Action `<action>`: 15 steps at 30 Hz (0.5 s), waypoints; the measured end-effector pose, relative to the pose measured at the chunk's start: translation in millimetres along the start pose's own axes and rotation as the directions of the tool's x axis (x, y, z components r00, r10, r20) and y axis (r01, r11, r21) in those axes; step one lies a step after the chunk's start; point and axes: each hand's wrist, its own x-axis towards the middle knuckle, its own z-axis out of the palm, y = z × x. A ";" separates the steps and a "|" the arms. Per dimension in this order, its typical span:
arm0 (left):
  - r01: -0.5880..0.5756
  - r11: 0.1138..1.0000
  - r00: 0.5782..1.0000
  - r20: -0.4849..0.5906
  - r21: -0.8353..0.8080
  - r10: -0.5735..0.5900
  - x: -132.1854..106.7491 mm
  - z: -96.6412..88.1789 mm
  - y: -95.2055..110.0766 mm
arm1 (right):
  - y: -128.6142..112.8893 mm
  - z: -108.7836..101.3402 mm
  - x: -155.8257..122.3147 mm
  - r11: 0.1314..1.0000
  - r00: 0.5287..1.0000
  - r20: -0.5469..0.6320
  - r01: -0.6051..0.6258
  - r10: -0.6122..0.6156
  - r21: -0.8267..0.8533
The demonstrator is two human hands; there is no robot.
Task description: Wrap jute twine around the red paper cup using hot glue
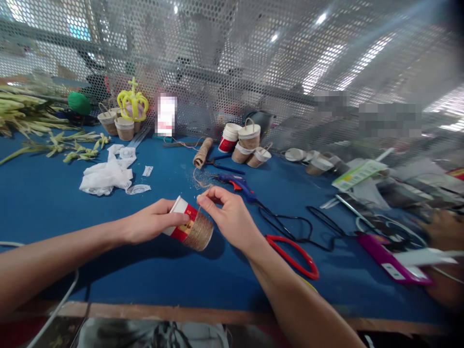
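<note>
My left hand grips a red and white paper cup held on its side above the blue table. The cup's lower half is wound with brown jute twine. My right hand pinches the twine strand at the cup's upper side, fingers closed. The strand runs back toward a twine spool lying farther up the table.
A blue glue gun, red-handled scissors, black cable and a purple tool lie to the right. Twine-wrapped cups stand behind. White fabric scraps, green leaves, a yellow crown sit at left. Another person's hand is at far right.
</note>
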 end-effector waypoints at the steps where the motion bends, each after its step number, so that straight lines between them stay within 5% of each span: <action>1: -0.006 1.000 1.000 -0.002 0.004 0.006 -0.2 0.2 0.1 | 0.0 0.0 -0.2 1.000 1.000 0.005 -0.002 0.002 -0.003; 15: -0.067 0.996 0.998 0.015 0.059 0.066 -1.5 -2.4 -6.4 | -1.6 -0.1 -2.0 1.000 0.998 0.059 -0.019 0.018 0.015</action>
